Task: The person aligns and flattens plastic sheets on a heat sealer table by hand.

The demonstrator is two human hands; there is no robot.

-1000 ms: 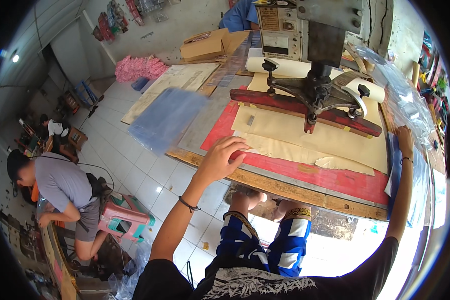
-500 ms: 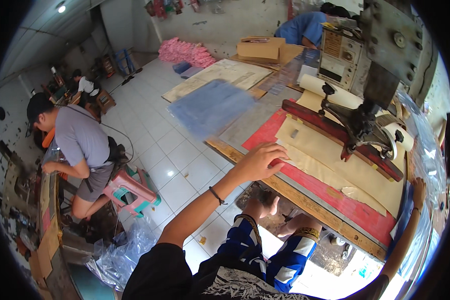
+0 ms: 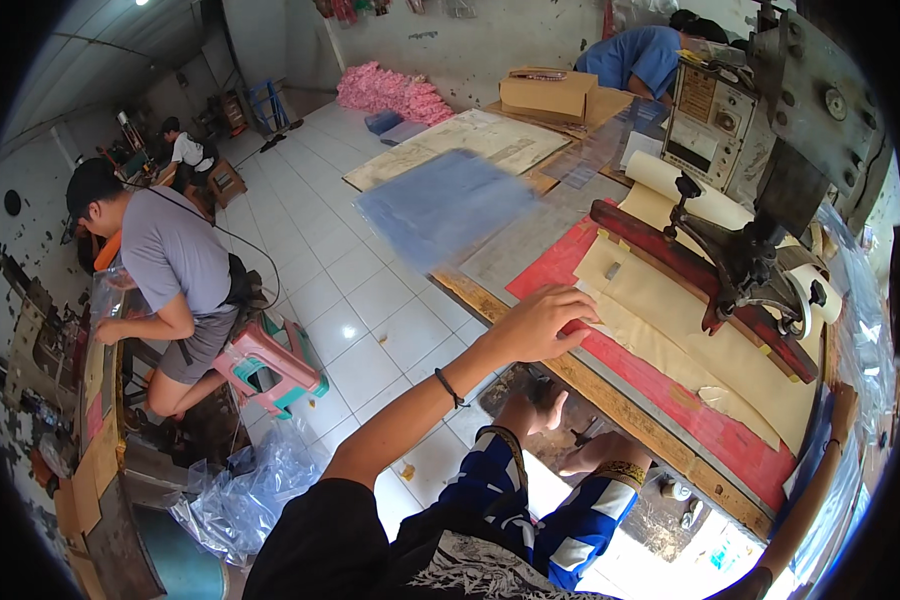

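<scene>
My left hand [image 3: 547,322] rests near the front left edge of the tan sheet [image 3: 670,325] on the bench. Its fingers are bent, with thumb and forefinger apart and the red mat [image 3: 630,362] showing between them. At the bench's right end is my right hand [image 3: 843,412], beside blue plastic sheets [image 3: 816,440]. It is small and near the picture's rim, so its grip is unclear. Above the tan sheet hangs a press head with a dark red bar [image 3: 660,242] and black clamp knobs.
A stack of bluish clear sheets [image 3: 448,205] lies at the bench's left end, by a pale board [image 3: 460,150]. Behind are a cardboard box [image 3: 545,98] and a control box [image 3: 710,122]. To the left, a co-worker [image 3: 175,250] sits on a pink stool [image 3: 270,365].
The whole view has shifted slightly, so the bench appears farther right and lower. My left hand stays by the tan sheet's edge, and my right hand stays at the bench's right end.
</scene>
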